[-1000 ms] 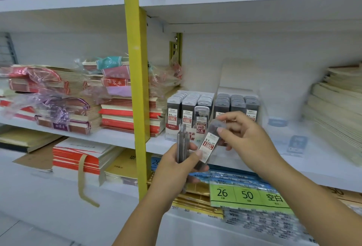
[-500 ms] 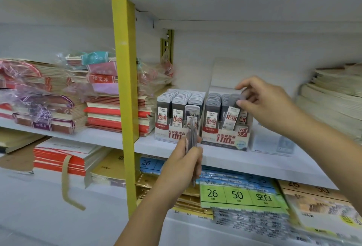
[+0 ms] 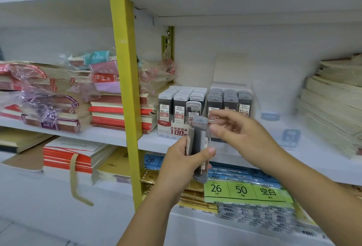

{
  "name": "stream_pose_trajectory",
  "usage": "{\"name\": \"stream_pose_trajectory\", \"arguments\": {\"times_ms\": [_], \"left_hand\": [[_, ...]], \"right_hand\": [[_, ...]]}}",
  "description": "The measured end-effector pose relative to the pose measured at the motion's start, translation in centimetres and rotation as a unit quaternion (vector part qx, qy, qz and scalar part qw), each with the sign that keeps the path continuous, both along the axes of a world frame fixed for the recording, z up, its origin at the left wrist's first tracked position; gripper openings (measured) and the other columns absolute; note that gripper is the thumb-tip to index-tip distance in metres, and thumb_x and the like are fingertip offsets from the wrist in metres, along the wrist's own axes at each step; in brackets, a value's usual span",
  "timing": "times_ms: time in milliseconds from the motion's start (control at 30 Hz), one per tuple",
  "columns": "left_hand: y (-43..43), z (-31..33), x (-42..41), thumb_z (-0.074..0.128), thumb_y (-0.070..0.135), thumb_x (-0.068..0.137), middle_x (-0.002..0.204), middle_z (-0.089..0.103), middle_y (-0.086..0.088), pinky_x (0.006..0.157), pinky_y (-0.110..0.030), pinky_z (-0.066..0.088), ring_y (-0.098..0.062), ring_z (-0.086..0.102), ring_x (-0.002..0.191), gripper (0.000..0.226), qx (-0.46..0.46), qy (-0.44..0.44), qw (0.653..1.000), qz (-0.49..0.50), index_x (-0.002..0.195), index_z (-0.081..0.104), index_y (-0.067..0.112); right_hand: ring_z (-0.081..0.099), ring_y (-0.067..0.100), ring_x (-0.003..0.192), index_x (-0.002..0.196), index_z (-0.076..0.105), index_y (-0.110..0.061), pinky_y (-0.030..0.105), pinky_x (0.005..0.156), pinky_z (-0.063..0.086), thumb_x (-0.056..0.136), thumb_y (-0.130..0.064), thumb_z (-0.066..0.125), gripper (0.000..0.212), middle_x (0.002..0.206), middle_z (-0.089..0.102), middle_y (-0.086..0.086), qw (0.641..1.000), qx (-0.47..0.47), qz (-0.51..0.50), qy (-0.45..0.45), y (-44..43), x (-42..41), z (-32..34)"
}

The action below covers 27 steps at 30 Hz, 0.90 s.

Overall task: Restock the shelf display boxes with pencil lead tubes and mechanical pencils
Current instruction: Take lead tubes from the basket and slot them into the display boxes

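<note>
My left hand (image 3: 182, 159) gripped upright bundle of pencil lead tubes (image 3: 199, 139), thumb across front. My right hand (image 3: 241, 130) hovered just beside tube caps, fingers loosely extended, empty. Display boxes (image 3: 173, 131) stood behind on shelf (image 3: 109, 135).

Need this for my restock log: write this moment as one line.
left hand: grips bundle of lead tubes | right hand: open, fingers beside the tubes' tops | display boxes: on shelf behind, stocked with tubes

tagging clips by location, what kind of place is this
Probably a stationery shop: display boxes of pencil lead tubes on a white shelf, wrapped stacks of exercise books beside them, labelled packs below.
</note>
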<state>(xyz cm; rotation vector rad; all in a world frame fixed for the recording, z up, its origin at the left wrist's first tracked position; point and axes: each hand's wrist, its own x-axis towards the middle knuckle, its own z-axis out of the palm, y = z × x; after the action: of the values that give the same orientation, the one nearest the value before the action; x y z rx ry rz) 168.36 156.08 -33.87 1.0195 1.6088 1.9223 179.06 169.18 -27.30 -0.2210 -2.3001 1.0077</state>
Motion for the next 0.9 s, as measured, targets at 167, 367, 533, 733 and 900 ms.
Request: {"name": "stream_pose_trajectory", "arguments": {"times_ms": [167, 367, 533, 733, 900], "left_hand": [[-0.3, 0.1, 0.7, 0.075, 0.048, 0.083, 0.101, 0.078, 0.006, 0.072, -0.025, 0.058, -0.012, 0.075, 0.090, 0.023, -0.014, -0.017, 0.999, -0.030, 0.104, 0.072, 0.041], [-0.5, -0.6, 0.4, 0.071, 0.031, 0.091, 0.114, 0.076, -0.007, 0.073, -0.035, 0.062, -0.024, 0.073, 0.106, 0.014, -0.032, -0.088, 0.993, -0.078, 0.103, 0.073, 0.024], [-0.7, -0.5, 0.3, 0.067, 0.045, 0.088, 0.106, 0.078, -0.001, 0.058, -0.023, 0.056, -0.015, 0.074, 0.098, 0.036, -0.041, -0.063, 0.995, -0.062, 0.116, 0.065, 0.022], [-0.7, -0.4, 0.2, 0.070, 0.056, 0.071, 0.096, 0.079, 0.004, 0.050, -0.018, 0.049, -0.008, 0.074, 0.080, 0.050, -0.007, -0.064, 0.998, 0.013, 0.112, 0.066, 0.027], [-0.5, -0.7, -0.2, 0.078, 0.026, 0.086, 0.085, 0.077, 0.004, 0.050, -0.019, 0.048, -0.008, 0.071, 0.075, 0.021, 0.001, -0.061, 0.997, 0.036, 0.105, 0.068, 0.027]], "right_hand": [[0.064, -0.003, 0.070, 0.099, 0.071, -0.037, 0.011, 0.061, 0.046, 0.090, -0.017, 0.065, 0.023, 0.084, 0.073, -0.013, 0.996, -0.087, 0.023, 0.026, 0.1, 0.3, -0.7], [0.064, 0.014, 0.060, 0.102, 0.064, -0.026, 0.020, 0.053, 0.050, 0.095, -0.003, 0.054, 0.026, 0.068, 0.069, 0.005, 0.981, -0.168, 0.020, 0.098, 1.5, 1.7, -0.4], [0.068, 0.021, 0.065, 0.105, 0.071, -0.036, 0.025, 0.061, 0.056, 0.094, 0.002, 0.054, 0.043, 0.081, 0.073, 0.005, 0.979, -0.178, 0.055, 0.080, 1.8, 2.7, -0.7], [0.070, 0.023, 0.067, 0.093, 0.067, -0.016, 0.029, 0.060, 0.058, 0.082, -0.004, 0.072, 0.017, 0.085, 0.071, 0.007, 0.990, -0.137, 0.028, 0.017, 2.0, 3.4, -1.6], [0.072, 0.023, 0.069, 0.089, 0.058, -0.011, 0.034, 0.065, 0.059, 0.085, -0.011, 0.071, 0.014, 0.082, 0.072, 0.007, 0.990, -0.119, -0.011, -0.075, 2.3, 3.5, -2.0]]}}
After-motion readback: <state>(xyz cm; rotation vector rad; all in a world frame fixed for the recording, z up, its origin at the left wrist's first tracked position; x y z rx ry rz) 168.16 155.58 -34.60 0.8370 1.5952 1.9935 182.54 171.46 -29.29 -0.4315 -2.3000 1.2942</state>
